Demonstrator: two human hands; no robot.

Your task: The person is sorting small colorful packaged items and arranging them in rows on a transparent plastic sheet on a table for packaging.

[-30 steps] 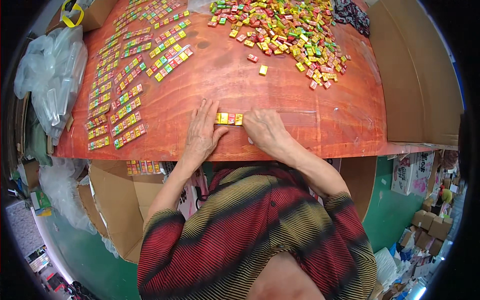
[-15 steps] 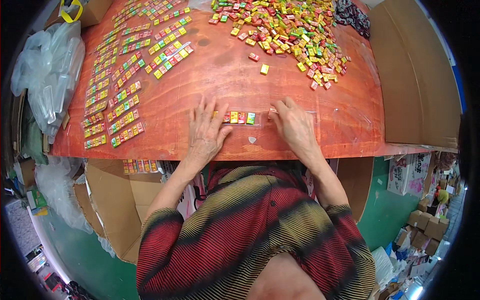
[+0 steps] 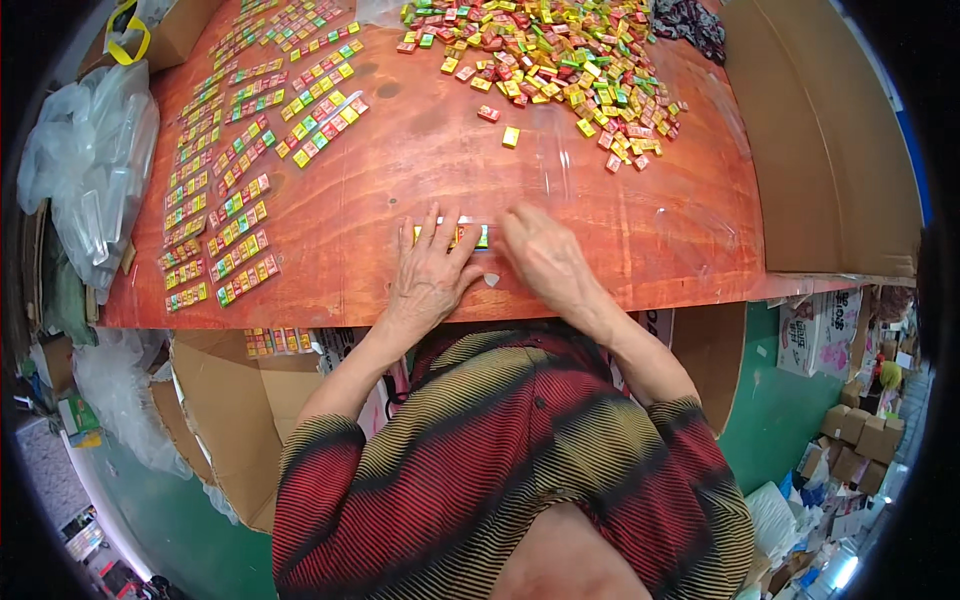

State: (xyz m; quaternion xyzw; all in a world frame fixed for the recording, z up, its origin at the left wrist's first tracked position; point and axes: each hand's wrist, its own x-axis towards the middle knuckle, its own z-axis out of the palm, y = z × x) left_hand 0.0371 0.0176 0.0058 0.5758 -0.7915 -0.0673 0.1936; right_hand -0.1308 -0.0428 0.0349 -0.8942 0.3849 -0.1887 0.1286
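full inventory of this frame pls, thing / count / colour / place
Short row of small blocks: one row, yellow, red and green, table's near edge, under both hands.
Loose block pile: too many to count, mixed colours, far right of table.
Finished block rows: many, mixed colours, table's left side.
Stray yellow block: one, mid-table.
Table: one, reddish-brown.
Clear plastic bags: a heap, left of table.
Cardboard sheet: one, brown, right of table.
Cardboard boxes: several, floor at lower right.
Left hand: flat on the short row.
Right hand: at the row's right end.
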